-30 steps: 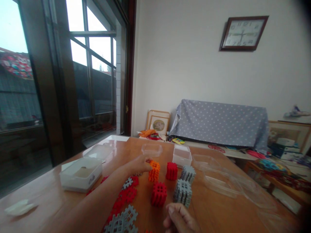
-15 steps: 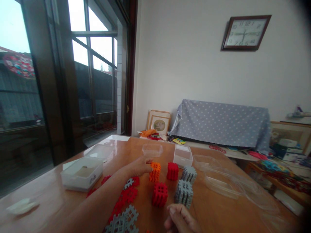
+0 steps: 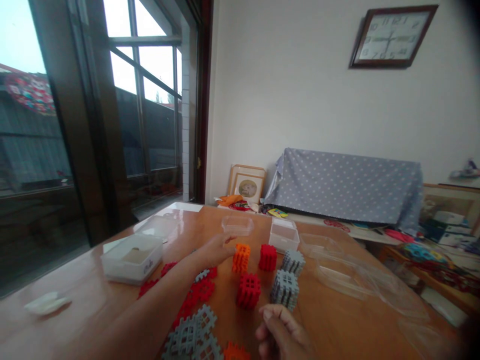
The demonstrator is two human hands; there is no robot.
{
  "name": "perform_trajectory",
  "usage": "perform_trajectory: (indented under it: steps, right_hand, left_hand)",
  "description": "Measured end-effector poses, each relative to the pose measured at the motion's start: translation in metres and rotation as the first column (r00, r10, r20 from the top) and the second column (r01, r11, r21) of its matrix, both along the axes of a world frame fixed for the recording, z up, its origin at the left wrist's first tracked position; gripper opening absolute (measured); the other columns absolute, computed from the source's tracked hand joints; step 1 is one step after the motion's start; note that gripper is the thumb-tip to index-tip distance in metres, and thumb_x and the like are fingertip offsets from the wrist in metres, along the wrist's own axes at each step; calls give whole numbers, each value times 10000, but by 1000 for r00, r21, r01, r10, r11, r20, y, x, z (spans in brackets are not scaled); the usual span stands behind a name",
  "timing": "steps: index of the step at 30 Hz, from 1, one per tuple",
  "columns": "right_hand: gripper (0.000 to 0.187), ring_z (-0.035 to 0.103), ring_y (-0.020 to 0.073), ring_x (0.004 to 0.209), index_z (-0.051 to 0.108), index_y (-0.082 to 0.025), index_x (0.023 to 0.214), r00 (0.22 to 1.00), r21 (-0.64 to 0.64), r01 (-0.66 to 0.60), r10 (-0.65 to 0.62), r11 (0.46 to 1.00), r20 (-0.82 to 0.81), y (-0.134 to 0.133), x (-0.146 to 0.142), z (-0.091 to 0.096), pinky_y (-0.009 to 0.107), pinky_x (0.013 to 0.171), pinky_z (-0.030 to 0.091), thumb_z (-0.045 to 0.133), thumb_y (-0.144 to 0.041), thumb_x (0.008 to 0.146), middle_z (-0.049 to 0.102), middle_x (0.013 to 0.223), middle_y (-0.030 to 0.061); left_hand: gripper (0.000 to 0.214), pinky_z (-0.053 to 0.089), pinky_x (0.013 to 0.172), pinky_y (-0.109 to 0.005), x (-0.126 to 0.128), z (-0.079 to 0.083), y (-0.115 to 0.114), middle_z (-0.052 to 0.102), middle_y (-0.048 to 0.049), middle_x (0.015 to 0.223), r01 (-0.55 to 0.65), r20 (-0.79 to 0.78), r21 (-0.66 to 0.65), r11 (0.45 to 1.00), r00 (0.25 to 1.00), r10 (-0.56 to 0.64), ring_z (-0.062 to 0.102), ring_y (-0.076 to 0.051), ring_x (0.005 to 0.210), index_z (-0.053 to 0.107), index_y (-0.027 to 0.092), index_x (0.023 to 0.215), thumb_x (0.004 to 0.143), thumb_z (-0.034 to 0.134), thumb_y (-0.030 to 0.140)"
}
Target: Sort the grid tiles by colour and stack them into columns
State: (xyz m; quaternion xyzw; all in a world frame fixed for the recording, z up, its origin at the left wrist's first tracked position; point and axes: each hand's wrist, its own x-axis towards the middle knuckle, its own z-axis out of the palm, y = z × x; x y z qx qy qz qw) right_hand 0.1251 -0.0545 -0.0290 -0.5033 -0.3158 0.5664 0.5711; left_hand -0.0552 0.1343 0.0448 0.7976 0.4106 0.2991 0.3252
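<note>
My left hand reaches across the table beside a stack of orange lattice blocks. Its fingers are apart, and a small gap seems to separate them from the stack. Closer to me, my right hand is closed, thumb against curled fingers; anything inside it is hidden. Just beyond it stand a red stack and a grey stack. Another red stack and a second grey stack stand farther back. Loose grey pieces and red pieces lie flat by my left forearm, with an orange piece at the bottom edge.
A lidless white tub sits on the left of the wooden table, with a pale shell-like dish nearer. Clear plastic trays line the right side. A small clear box and a shallow tray stand at the back.
My left hand has come off the orange stack and drawn slightly left. My right hand stays closed in nearly the same place. The view has tilted down a little, exposing more of the near orange piece.
</note>
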Motion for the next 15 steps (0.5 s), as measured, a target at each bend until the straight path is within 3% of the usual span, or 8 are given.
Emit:
perform_trajectory:
  steps: [5,10,15]
  right_hand:
    - [489,533,102,482,621,-198,806,998,41,-37,35,998,49,-5,3,0,209,462,355,721,-671,733,637,660,-11]
    - [358,565,121,600,628,-210,864,977,88,-57,38,994,209,-11,1,-3,231,566,416,605,-566,886,639,738,-10]
    - [309,582,160,717,632,-221,898,916,92,-131,85,987,393,-17,0,-2,263,651,458,552,-519,923,631,795,0]
  left_hand:
    - [497,491,996,-377,-9,-3,-30,688,-131,1268,-58,46,41,997,997,56,655,-265,1123,635,128,1265,799,597,298]
    - [436,535,844,-308,-29,-17,-56,747,-83,1078,-60,38,-17,998,997,60,694,-226,980,654,153,1224,816,571,281]
    - [383,494,658,-240,-50,-24,-78,708,-15,818,-81,-2,-95,992,997,81,651,-172,752,691,167,1135,787,580,284]
